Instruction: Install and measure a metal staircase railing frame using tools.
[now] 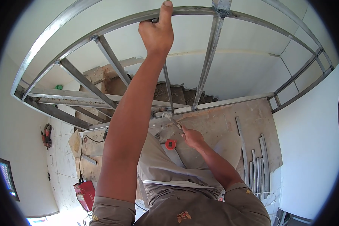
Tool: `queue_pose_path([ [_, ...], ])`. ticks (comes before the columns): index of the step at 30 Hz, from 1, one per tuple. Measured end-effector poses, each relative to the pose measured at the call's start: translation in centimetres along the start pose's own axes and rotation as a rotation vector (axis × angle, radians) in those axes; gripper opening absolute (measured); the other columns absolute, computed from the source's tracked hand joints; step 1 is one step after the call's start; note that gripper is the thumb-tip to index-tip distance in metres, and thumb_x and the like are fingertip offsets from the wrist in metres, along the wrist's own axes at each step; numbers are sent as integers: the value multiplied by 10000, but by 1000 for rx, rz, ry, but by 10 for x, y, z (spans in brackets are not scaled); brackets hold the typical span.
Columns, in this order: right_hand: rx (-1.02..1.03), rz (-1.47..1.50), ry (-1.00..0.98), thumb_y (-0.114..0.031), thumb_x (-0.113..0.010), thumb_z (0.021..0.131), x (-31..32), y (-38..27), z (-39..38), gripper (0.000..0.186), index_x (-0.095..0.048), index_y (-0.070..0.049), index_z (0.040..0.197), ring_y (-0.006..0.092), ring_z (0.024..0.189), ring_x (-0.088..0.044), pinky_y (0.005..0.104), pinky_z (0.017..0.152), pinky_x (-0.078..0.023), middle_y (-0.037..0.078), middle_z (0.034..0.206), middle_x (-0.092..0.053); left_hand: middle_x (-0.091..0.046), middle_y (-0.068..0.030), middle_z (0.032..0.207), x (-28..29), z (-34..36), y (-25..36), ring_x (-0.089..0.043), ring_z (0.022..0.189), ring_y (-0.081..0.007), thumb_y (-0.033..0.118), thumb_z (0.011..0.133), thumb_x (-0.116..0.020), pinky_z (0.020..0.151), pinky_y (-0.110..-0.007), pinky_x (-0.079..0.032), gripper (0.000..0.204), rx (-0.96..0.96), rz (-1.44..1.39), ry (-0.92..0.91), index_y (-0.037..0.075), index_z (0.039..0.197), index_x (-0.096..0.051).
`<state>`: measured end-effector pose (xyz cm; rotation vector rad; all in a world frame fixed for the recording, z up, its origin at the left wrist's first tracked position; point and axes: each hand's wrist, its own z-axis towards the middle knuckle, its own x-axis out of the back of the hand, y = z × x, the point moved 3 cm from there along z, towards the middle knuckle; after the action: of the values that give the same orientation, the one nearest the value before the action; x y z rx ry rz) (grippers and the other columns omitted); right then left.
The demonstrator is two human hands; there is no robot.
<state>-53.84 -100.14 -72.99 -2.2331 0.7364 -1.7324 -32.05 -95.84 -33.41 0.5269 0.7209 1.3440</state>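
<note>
My left hand (157, 33) reaches up and grips the thin vertical steel bar (167, 84) where it meets the curved top rail (132, 18) of a metal stair railing frame. My right hand (192, 136) is lower down, closed around the handle of a small hammer (172, 119) whose head sits near the foot of that thin bar, at the railing's bottom rail (229, 101). A red tape measure (170, 144) lies on the board just left of my right hand.
Concrete stairs (177, 94) descend behind the railing. Several loose steel bars (258, 162) lie on the plywood floor board at the right. A red welding machine (85, 194) with a black cable stands at lower left; a power tool (46, 135) lies by the left wall.
</note>
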Motion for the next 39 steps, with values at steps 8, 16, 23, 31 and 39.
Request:
queue_pose_path([
  [8, 65, 265, 221, -261, -594, 940, -26, 9, -14, 275, -546, -60, 1121, 395, 832, -671, 525, 695, -514, 217, 888, -660, -617, -80, 699, -2, 6, -11, -532, 673, -151, 470, 907, -675, 674, -321, -462, 535, -104, -29, 85, -61, 850, -647],
  [16, -554, 1040, -8, -185, -656, 934, -135, 29, -36, 207, -585, -22, 827, 161, 470, -548, 343, 439, -468, 43, 628, -573, -480, -37, 605, 13, -5, -27, -393, 526, -118, 847, 877, -147, 490, -271, -305, 855, 284, -446, -176, 78, 758, -503],
  [23, -686, 1022, -58, -180, -680, 905, -163, 60, -32, 189, -630, 0, 874, 204, 527, -624, 343, 489, -507, 95, 670, -634, -442, -20, 594, 14, -6, -26, -384, 517, -114, 830, 898, -156, 488, -275, -318, 822, 250, -420, -220, 88, 768, -483],
  [31, -753, 810, -152, -211, -624, 790, -193, 86, -37, 351, -676, 34, 1036, 407, 1106, -638, 481, 925, -495, 282, 1151, -656, -447, 16, 610, 9, -13, -19, -388, 547, -59, 514, 1026, -470, 487, -234, -295, 523, 143, -326, -174, 102, 703, -456],
  [39, -592, 402, -274, -386, -645, 826, -151, 56, -50, 572, -641, 31, 1217, 372, 1158, -624, 437, 981, -486, 260, 1218, -642, -446, -1, 622, 16, -13, -19, -397, 548, -77, 531, 1043, -395, 492, -245, -326, 538, 82, -281, -167, 93, 733, -436],
])
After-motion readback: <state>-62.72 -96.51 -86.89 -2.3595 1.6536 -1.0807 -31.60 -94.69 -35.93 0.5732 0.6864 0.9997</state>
